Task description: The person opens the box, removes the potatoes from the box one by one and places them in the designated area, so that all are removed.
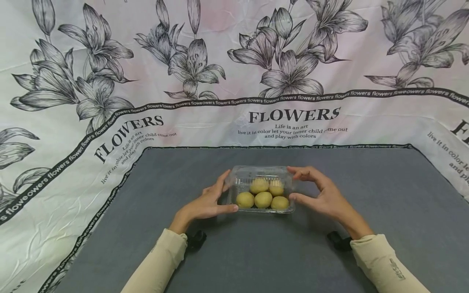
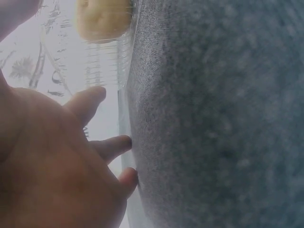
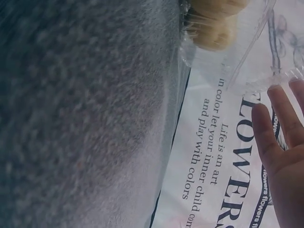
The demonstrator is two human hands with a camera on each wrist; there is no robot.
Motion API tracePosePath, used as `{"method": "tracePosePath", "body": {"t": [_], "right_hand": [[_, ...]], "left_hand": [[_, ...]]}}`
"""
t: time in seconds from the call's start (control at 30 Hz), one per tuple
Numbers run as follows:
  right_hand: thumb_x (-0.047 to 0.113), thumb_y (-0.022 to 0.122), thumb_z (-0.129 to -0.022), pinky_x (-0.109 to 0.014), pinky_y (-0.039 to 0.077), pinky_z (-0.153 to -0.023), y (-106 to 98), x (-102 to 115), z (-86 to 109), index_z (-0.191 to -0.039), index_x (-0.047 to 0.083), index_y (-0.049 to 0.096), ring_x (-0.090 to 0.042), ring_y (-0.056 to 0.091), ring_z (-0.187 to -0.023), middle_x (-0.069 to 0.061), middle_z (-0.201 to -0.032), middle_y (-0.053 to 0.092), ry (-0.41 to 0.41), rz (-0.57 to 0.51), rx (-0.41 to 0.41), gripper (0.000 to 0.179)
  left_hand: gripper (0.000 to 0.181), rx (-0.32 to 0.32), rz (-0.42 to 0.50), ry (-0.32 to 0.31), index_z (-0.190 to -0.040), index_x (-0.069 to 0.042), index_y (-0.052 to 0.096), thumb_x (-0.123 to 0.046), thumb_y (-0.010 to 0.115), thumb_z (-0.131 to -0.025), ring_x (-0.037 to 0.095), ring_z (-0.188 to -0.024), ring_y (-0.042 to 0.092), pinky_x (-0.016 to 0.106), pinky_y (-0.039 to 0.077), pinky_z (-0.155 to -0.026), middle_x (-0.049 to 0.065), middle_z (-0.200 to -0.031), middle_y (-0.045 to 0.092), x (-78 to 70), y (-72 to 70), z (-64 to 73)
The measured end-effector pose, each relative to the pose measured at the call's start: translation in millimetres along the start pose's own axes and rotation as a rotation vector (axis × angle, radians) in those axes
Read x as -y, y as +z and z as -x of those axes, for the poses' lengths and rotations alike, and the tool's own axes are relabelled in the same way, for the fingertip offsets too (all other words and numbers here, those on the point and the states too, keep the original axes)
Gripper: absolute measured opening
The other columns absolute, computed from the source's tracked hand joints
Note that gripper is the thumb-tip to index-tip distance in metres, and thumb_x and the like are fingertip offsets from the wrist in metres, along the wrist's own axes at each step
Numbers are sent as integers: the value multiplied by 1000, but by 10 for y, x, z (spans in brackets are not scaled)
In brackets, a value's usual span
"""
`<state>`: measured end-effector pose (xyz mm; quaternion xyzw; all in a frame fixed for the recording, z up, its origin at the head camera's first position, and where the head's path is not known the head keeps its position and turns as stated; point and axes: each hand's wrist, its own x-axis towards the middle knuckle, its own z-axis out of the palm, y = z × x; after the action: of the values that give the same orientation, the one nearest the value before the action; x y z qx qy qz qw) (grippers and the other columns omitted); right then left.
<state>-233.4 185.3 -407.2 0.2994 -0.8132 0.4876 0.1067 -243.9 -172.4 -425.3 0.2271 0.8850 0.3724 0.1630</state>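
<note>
A clear plastic box (image 1: 238,185) with ridged walls sits in the middle of the grey table in the head view. Inside it are several round yellow pieces (image 1: 263,200) that look like fruit; their kind cannot be told. My left hand (image 1: 207,203) grips the box's left end, thumb at the front corner and fingers toward the back. At the right end my right hand (image 1: 322,195) holds it between the thumb, low on the side, and the fingers, at the upper back corner. Both wrist views show part of the box with a yellow piece (image 2: 103,19) behind the plastic.
A grey cloth surface (image 1: 256,256) spreads around the box. Behind and beside it hangs a white cloth (image 1: 205,126) printed with flowers and lettering. Dark wrist mounts (image 1: 196,240) sit below both hands.
</note>
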Motion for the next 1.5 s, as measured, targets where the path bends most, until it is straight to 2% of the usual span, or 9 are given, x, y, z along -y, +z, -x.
{"method": "tracePosePath", "body": {"t": [0.27,0.47,0.73,1.0,1.1,1.2,1.3,1.43,1.5], "right_hand": [[-3,82,-82,-22,40,-107,-11,-12,-63,-128,9,58,-3,54,-130,-10,-149,57,-29,-74,-10,53],[-6,79,-83,-18,38,-110,-14,-16,-103,-140,7,51,-1,51,-134,-10,-153,53,-30,-101,-29,65],[-1,76,-89,-14,36,-109,2,-40,-160,-151,14,43,5,46,-134,-16,-153,50,47,-114,-51,71],[-1,72,-92,-16,37,-110,17,-80,-257,-156,15,37,1,47,-137,-22,-157,44,65,-196,-53,75],[-2,71,-92,-16,36,-111,20,-95,-293,-159,17,32,-8,46,-142,-22,-159,41,72,-221,-51,80],[-1,71,-93,-22,36,-114,20,-103,-326,-162,22,29,-24,43,-146,-19,-161,39,85,-227,-47,84],[1,71,-94,-37,35,-118,17,-108,-361,-163,28,26,-36,40,-146,-17,-162,38,106,-220,-42,87],[4,71,-94,-57,30,-119,21,-124,-408,-163,30,23,-40,39,-147,-16,-163,38,140,-237,-39,88],[4,71,-94,-61,29,-119,28,-138,-427,-164,31,21,-41,38,-147,-17,-163,37,147,-248,-39,90]], "left_hand": [[100,8,-36,52,-164,-25,-4,-53,64,-96,28,-160,8,63,8,-119,-7,-171,18,18,14,-23],[99,9,-25,43,-165,-23,-4,-45,65,-97,26,-160,7,61,9,-118,-7,-171,17,7,29,-36],[99,9,-37,33,-165,-25,-3,-47,66,-97,26,-160,8,61,10,-119,-7,-171,17,-6,37,-37],[99,11,-22,45,-165,-26,-4,-46,66,-97,26,-160,7,62,9,-118,-7,-171,17,-16,24,-11],[100,17,-18,46,-165,-27,-5,-49,65,-97,25,-160,7,61,9,-119,-7,-171,16,-15,19,-6],[101,23,-17,49,-165,-27,-6,-52,65,-96,25,-160,6,61,8,-119,-7,-171,16,-11,16,-6],[101,28,-17,46,-164,-28,-7,-53,64,-96,24,-160,5,61,7,-119,-8,-171,15,-8,16,-6],[101,27,-16,43,-164,-29,-6,-53,64,-96,23,-160,4,61,7,-119,-8,-171,15,-9,20,-5],[101,24,-17,42,-164,-28,-6,-52,65,-96,23,-160,5,61,7,-119,-9,-171,16,-14,23,-7]]}}
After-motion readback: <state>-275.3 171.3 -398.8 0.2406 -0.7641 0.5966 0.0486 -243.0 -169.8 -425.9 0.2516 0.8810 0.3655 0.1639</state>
